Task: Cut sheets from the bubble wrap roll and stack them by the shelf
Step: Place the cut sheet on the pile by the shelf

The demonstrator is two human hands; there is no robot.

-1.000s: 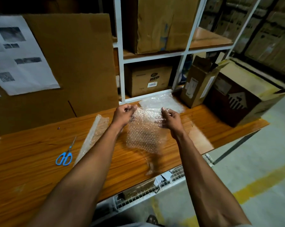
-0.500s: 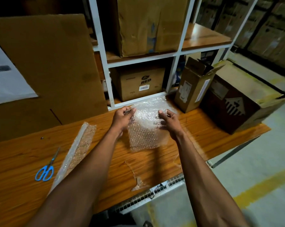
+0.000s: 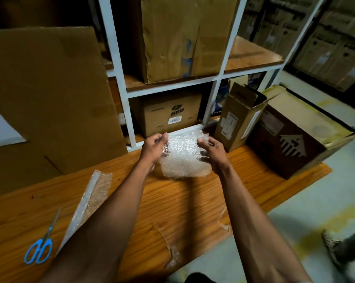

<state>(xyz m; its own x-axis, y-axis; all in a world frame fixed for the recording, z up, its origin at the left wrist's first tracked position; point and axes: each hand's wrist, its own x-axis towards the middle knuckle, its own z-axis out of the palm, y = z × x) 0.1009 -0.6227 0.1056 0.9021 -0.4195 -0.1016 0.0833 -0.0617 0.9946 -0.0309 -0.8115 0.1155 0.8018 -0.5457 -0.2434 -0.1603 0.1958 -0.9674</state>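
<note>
Holding a cut bubble wrap sheet [image 3: 183, 158] between both hands, just in front of the white shelf frame [image 3: 119, 78]. Left hand [image 3: 154, 146] pinches its left edge, right hand [image 3: 213, 151] curls on its right edge. Flattened bubble wrap roll [image 3: 90, 199] and blue scissors [image 3: 39, 250] lie left of the left forearm on the wooden table [image 3: 182, 205].

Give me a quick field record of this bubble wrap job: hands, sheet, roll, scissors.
left hand: pinches the sheet's left edge
right hand: fingers curled on the sheet's right edge
bubble wrap sheet: over the stack by the shelf
bubble wrap roll: lying on the table, untouched
scissors: on the table, left of the roll
</note>
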